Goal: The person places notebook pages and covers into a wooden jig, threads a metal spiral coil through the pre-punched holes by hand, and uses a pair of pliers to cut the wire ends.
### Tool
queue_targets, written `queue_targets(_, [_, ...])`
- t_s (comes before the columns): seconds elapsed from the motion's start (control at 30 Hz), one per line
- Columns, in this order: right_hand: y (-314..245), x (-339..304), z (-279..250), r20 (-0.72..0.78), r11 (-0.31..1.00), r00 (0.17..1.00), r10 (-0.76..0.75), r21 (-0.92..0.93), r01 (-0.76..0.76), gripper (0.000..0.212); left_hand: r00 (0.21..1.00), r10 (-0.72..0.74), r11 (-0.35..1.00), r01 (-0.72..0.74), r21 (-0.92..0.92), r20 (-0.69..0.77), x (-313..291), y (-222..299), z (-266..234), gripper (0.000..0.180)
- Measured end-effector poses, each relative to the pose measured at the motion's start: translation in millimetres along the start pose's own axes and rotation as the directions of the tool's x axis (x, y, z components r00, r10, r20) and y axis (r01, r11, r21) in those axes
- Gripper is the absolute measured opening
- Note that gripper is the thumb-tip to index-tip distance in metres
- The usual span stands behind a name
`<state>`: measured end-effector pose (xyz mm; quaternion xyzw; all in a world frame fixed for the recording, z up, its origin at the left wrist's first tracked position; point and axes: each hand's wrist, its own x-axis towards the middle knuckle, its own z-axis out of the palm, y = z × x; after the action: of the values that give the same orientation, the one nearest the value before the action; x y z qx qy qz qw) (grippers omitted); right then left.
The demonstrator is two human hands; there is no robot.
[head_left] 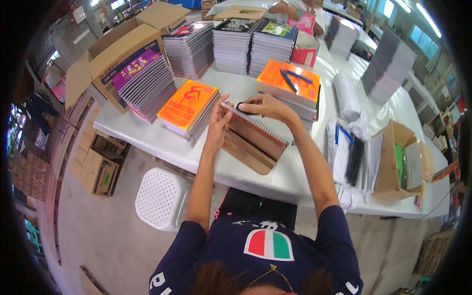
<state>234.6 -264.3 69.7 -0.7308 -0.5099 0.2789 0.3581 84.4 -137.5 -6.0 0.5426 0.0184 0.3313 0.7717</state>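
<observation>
A notebook with a wire spiral (255,123) along its upper edge stands on edge in a brown cardboard holder (248,152) at the table's front. My left hand (218,125) is closed on the notebook's left end, fingers beside the spiral. Above that same end, my right hand (268,105) pinches a small black piece (240,106), whose kind I cannot make out. Left of the holder lies a stack of orange spiral notebooks (189,105). Behind my right hand, blue-handled pliers (290,81) rest on another orange notebook stack (275,73).
Tall notebook stacks (231,46) line the back, beside an open carton (123,49). To the right are black spiral wires (355,162), more blue-handled pliers (344,132) and a cardboard box (393,162). A white stool (160,199) stands front left. Another person's arm (285,9) shows behind.
</observation>
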Motion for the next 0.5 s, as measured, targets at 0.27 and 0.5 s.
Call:
queue_targets(0.27, [-4.1, 4.0, 3.7, -0.062, 0.985, 0.997, 0.042, 0.168, -0.031, 0.056, 0.999, 0.038, 0.999, -0.038, 0.037, 0.002, -3.1, 2.6, 1.2, 0.057])
queue_targets(0.5, [2.0, 2.8, 16.4, -0.108, 0.994, 0.994, 0.031, 0.107, -0.019, 0.065, 1.000, 0.028, 0.999, -0.027, 0.029, -0.010, -6.0, -0.7, -2.2, 0.055])
